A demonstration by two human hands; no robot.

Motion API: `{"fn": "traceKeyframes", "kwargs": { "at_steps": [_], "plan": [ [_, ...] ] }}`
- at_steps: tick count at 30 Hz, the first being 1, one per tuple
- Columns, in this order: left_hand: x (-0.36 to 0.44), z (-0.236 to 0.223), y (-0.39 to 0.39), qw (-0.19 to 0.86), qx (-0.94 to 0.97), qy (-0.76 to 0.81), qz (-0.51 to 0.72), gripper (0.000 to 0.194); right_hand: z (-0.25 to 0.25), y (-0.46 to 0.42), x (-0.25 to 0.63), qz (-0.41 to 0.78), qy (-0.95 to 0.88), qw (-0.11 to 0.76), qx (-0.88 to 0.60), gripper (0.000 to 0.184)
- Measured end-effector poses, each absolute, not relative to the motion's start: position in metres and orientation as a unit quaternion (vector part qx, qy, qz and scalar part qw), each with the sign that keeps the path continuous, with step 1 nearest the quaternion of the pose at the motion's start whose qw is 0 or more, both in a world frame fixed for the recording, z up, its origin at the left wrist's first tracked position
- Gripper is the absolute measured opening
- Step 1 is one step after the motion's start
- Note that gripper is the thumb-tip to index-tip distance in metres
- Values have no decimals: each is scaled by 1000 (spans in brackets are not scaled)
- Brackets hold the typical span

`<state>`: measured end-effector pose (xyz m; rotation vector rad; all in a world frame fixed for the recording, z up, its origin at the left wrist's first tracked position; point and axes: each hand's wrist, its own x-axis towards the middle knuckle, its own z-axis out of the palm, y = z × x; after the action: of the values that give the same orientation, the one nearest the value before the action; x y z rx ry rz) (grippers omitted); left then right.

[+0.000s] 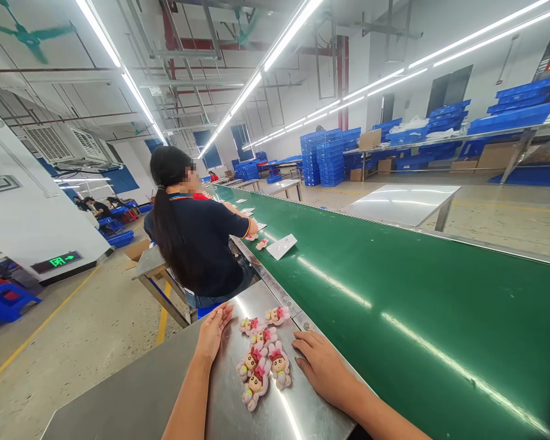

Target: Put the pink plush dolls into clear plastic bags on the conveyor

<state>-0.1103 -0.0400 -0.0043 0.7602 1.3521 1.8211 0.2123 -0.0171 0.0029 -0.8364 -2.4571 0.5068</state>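
Observation:
Several small pink bunny-eared doll figurines (279,365) lie in a loose cluster on the metal table (229,403). To the left of the cluster, my left hand (214,330) rests on its side at the table's edge, fingers loosely extended and nothing seen in them. My right hand (318,360) lies palm down on the right of the figurines, by the seam between table and conveyor, its fingers apart. Neither hand touches a figurine.
A green conveyor belt (348,275) runs away along the table's right side. On it sit a white card (282,246) and a small figurine (261,244). A co-worker (192,232) sits ahead at the belt. Blue crates (323,156) stand stacked beyond.

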Motion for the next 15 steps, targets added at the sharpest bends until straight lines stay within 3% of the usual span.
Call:
{"fn": "traceKeyframes", "kwargs": {
  "at_steps": [15],
  "plan": [
    [-110,-2,-40,365,288,528,710,29,2,-17,212,183,-902,241,-309,30]
  ]
}}
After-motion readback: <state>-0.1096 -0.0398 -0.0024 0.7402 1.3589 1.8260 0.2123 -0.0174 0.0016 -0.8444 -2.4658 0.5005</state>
